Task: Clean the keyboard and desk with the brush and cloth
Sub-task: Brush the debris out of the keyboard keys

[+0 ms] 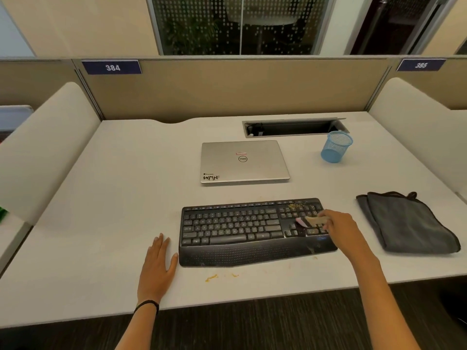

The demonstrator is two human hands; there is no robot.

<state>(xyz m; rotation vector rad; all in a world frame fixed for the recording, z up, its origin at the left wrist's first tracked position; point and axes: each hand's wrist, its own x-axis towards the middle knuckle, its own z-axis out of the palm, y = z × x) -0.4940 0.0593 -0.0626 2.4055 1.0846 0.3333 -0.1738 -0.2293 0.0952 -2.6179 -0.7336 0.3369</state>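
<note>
A black keyboard (237, 228) with a wrist rest lies on the white desk (126, 188). Yellowish crumbs (295, 206) sit on its upper right keys. My right hand (338, 226) grips a small brush (309, 220) whose pale bristles touch the number pad. My left hand (158, 266) rests flat on the desk just left of the keyboard, holding nothing. A folded grey cloth (406, 221) lies on the desk to the right of the keyboard. Yellow stains (214, 277) mark the desk in front of the keyboard.
A closed silver laptop (243, 161) lies behind the keyboard. A blue mesh cup (336, 146) stands at the back right, beside an open cable tray (293, 127). Padded dividers flank the desk on both sides and a partition closes the back.
</note>
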